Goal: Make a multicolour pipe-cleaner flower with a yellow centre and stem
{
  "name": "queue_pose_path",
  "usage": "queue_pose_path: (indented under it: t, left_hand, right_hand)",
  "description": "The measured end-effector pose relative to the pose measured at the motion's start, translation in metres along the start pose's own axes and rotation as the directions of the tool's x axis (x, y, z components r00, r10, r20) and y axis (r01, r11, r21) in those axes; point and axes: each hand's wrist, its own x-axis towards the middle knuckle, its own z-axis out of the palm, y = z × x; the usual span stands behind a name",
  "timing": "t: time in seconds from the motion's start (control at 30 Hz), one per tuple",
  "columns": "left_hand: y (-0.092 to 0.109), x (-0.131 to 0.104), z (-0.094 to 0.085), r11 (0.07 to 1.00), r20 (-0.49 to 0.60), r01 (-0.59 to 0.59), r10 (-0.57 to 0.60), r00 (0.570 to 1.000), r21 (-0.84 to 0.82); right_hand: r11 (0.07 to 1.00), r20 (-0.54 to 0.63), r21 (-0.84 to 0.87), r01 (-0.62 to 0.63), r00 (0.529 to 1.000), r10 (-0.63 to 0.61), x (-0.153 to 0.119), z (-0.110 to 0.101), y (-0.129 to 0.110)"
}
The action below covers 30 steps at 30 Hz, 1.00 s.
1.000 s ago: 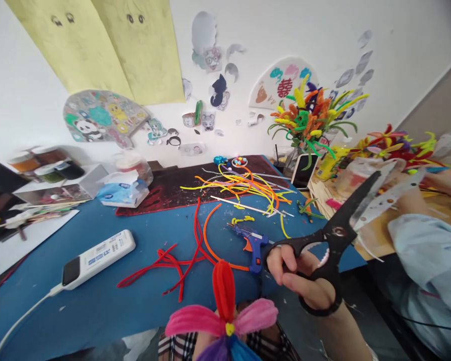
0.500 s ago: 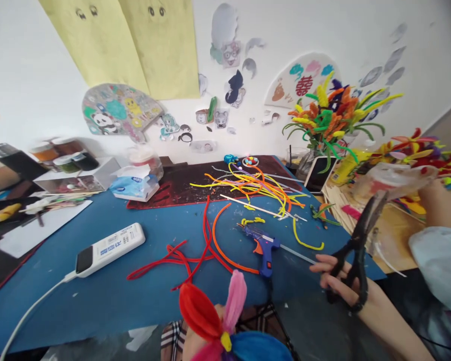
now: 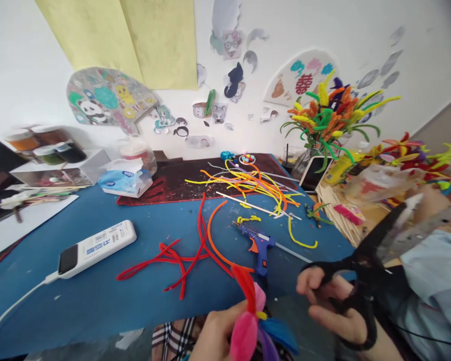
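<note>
At the bottom centre my left hand (image 3: 216, 331) is closed on a pipe-cleaner flower (image 3: 245, 332) with red, pink, purple and blue petals and a yellow centre. Its stem is hidden. My right hand (image 3: 340, 313) has its fingers in the handle loops of black-handled scissors (image 3: 366, 258), whose blades are spread and point up to the right, away from the flower. On the blue mat between the hands lies a blue hot glue gun (image 3: 261, 245) with a clear glue stick in its back. Red pipe cleaners (image 3: 184, 259) and a curved orange pipe cleaner (image 3: 211, 235) lie left of it.
A white power bank (image 3: 101, 245) with a cable lies left, near a tissue pack (image 3: 126, 181). Yellow and orange pipe cleaners (image 3: 255, 185) are heaped at the back. A vase of pipe-cleaner flowers (image 3: 323, 118) and a phone (image 3: 315, 173) stand right. Another person's pale sleeve (image 3: 432, 276) is at right.
The scissors have swung right and their blades have spread apart. The flower has turned and shifted right, so more of my left hand shows. The view has moved slightly.
</note>
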Motion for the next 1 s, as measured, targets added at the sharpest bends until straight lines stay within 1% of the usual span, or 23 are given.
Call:
queue_pose_path:
  t: [0.03, 0.1, 0.13, 0.2, 0.37, 0.5, 0.57, 0.67, 0.8, 0.9, 1.0]
  left_hand:
    - [-0.001, 0.006, 0.002, 1.0, 0.038, 0.013, -0.013, 0.999, 0.002]
    - [-0.003, 0.014, 0.007, 0.999, 0.117, 0.033, -0.034, 0.993, 0.017]
    - [-0.003, 0.016, 0.01, 0.999, 0.142, 0.037, -0.04, 0.989, 0.026]
    - [-0.005, 0.018, 0.013, 0.999, 0.162, 0.037, -0.042, 0.986, 0.032]
    - [-0.012, 0.018, 0.018, 0.999, 0.152, 0.024, -0.019, 0.988, -0.03]
    - [-0.02, 0.019, 0.023, 0.999, 0.121, -0.017, 0.02, 0.992, -0.028]
    - [-0.022, 0.019, 0.025, 0.999, 0.106, -0.026, 0.03, 0.994, -0.042]
    - [-0.026, 0.019, 0.026, 0.997, 0.1, 0.004, 0.004, 0.995, -0.08]
    - [-0.033, 0.019, 0.026, 0.995, 0.086, 0.047, -0.04, 0.995, -0.086]
    - [-0.037, 0.018, 0.027, 0.995, 0.041, 0.076, -0.073, 0.996, -0.072]
    - [-0.036, 0.022, 0.029, 0.998, -0.012, 0.061, -0.061, 0.998, -0.024]
  right_hand:
    - [0.998, 0.092, 0.063, 0.011, 0.996, -0.017, 0.003, 0.009, -0.005]
    - [0.993, 0.206, 0.12, -0.008, 0.978, -0.017, 0.008, 0.025, -0.011]
    - [0.991, 0.244, 0.128, -0.027, 0.97, -0.005, 0.01, 0.03, -0.011]
    - [0.988, 0.278, 0.149, -0.038, 0.961, -0.005, 0.012, 0.036, -0.009]
    - [0.984, 0.269, 0.18, -0.017, 0.963, -0.032, 0.008, 0.039, 0.0]
    - [0.984, 0.272, 0.178, -0.017, 0.962, -0.033, 0.004, 0.041, -0.003]
    - [0.986, 0.27, 0.166, -0.037, 0.963, -0.009, 0.003, 0.043, -0.007]
    - [0.987, 0.251, 0.147, -0.072, 0.967, 0.033, 0.003, 0.045, -0.009]
    - [0.983, 0.23, 0.168, -0.069, 0.973, 0.029, 0.004, 0.046, -0.009]
    - [0.989, 0.234, 0.138, -0.056, 0.972, 0.023, 0.006, 0.046, -0.013]
    - [0.994, 0.216, 0.098, -0.059, 0.976, 0.036, 0.008, 0.047, -0.021]
